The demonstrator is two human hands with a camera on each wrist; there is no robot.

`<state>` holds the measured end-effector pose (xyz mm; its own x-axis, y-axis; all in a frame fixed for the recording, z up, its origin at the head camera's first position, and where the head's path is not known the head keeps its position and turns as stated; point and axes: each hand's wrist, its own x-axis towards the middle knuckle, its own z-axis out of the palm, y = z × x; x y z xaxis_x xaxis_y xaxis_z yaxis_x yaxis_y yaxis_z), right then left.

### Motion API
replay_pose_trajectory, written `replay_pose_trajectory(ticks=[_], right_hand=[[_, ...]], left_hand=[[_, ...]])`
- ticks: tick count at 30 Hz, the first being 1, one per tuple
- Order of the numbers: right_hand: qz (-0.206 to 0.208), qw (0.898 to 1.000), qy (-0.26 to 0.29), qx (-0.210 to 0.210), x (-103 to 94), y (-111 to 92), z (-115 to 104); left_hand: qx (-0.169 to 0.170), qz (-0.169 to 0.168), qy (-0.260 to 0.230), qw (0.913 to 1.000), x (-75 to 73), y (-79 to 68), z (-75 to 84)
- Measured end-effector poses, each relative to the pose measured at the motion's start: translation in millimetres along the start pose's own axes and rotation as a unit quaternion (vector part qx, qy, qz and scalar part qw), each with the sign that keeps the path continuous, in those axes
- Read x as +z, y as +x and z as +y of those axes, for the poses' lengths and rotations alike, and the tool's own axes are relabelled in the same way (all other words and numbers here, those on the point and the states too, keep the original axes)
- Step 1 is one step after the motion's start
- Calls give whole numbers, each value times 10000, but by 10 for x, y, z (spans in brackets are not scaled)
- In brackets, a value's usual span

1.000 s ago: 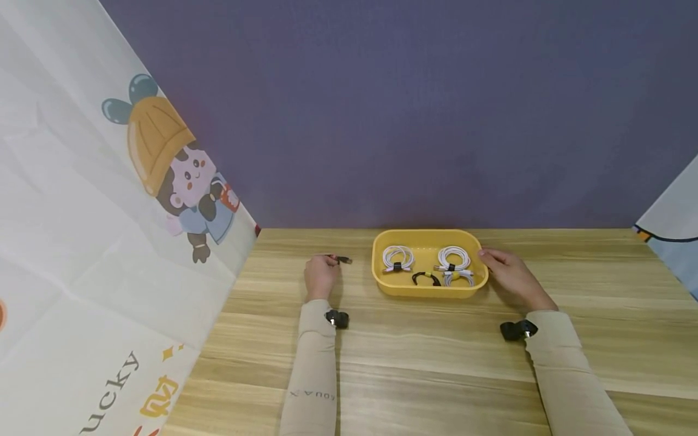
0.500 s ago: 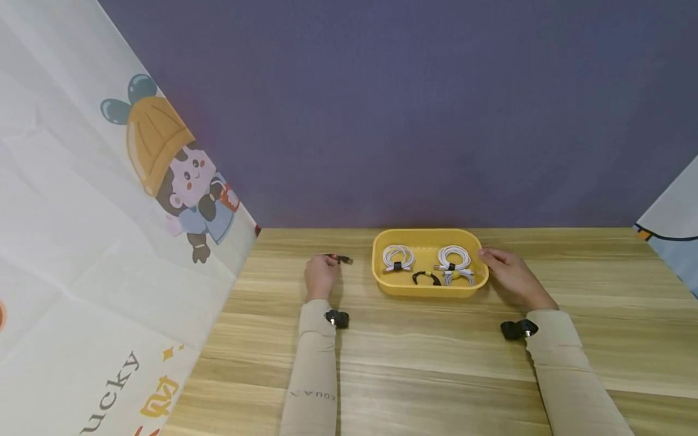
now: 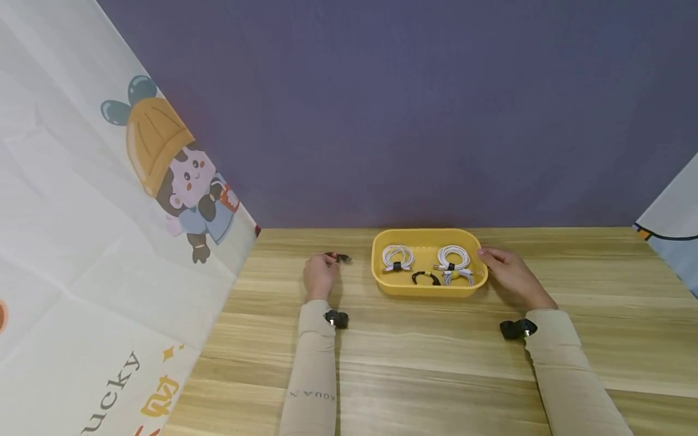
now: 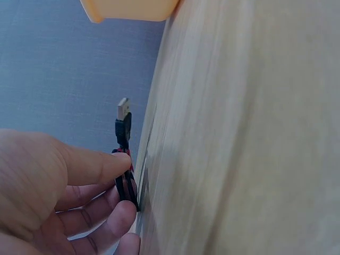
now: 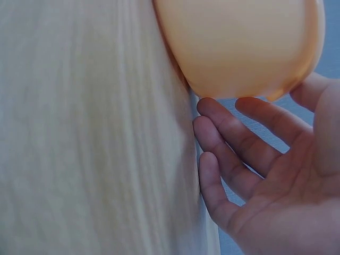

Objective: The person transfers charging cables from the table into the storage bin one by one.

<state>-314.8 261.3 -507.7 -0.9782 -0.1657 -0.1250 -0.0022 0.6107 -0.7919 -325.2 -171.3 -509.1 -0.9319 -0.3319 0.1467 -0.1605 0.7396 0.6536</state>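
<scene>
My left hand (image 3: 320,277) pinches a small black USB cable (image 4: 123,130) between thumb and fingers, to the left of a yellow plastic tray (image 3: 425,292). Its metal plug points up in the left wrist view, and a bit of red shows by the thumb. At the tray's right end, my right hand (image 3: 512,278) holds the rim with the thumb, fingers against the outer wall. Inside the tray lie a white coiled cable (image 3: 397,266) at left, another white coiled cable (image 3: 451,266) at right, a grey-white coiled cable (image 3: 455,275) below it, and a black coiled cable (image 3: 428,274).
The tray stands on a wood-grain table (image 3: 414,363), close to its back edge. Behind rises a dark blue-purple panel (image 3: 414,115). A white sheet with cartoon prints (image 3: 65,242) borders the left side, and another printed sheet (image 3: 676,224) the right.
The USB plug in my left hand has turned slightly, its metal end showing less in the head view. Both hands and the tray stay in place.
</scene>
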Motion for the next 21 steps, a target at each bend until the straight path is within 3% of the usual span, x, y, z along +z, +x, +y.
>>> replay_pose_trajectory(ticks=[21], right_hand=[[55,9999,-139,-27,2,-18,-14]], left_hand=[[-108,84,-12,9999,-31,-3,47]])
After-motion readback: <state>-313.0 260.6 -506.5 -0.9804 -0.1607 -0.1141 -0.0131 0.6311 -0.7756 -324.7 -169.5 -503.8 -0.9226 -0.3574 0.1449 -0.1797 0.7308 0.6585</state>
